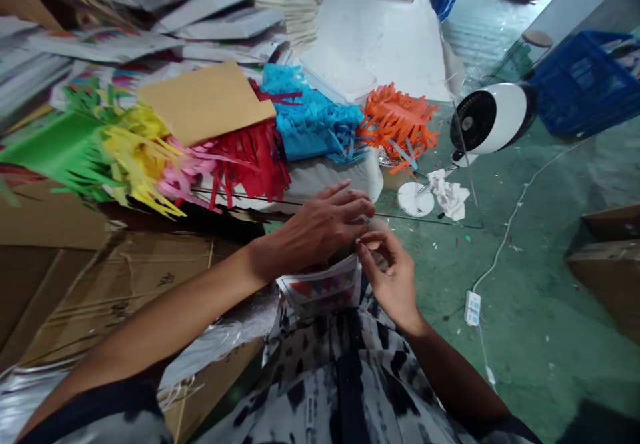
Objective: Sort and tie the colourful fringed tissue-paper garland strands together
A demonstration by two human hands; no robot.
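A flat packet (323, 291) with a white border and coloured print rests upright against my lap, close to my body. My left hand (327, 224) lies across its top edge, fingers bent to the right and the upper ones slightly fanned; its thumb is hidden. At the packet's upper right corner, my right hand (390, 274) pinches the edge between thumb and forefinger. The fingertips of both hands nearly meet there. Something clear, like plastic film, shows faintly between them. Beyond my hands lie fringed paper bundles in red (255, 164), blue (305, 121) and orange (400, 121).
Yellow (143, 151) and green (65, 147) fringed paper lies leftward, under a tan card (205, 104). White packets (215, 17) are piled behind. A small fan (493, 121) stands at right, near crumpled tissue (450, 194). A power strip (473, 307) lies on the floor. Cardboard (125, 291) is at left.
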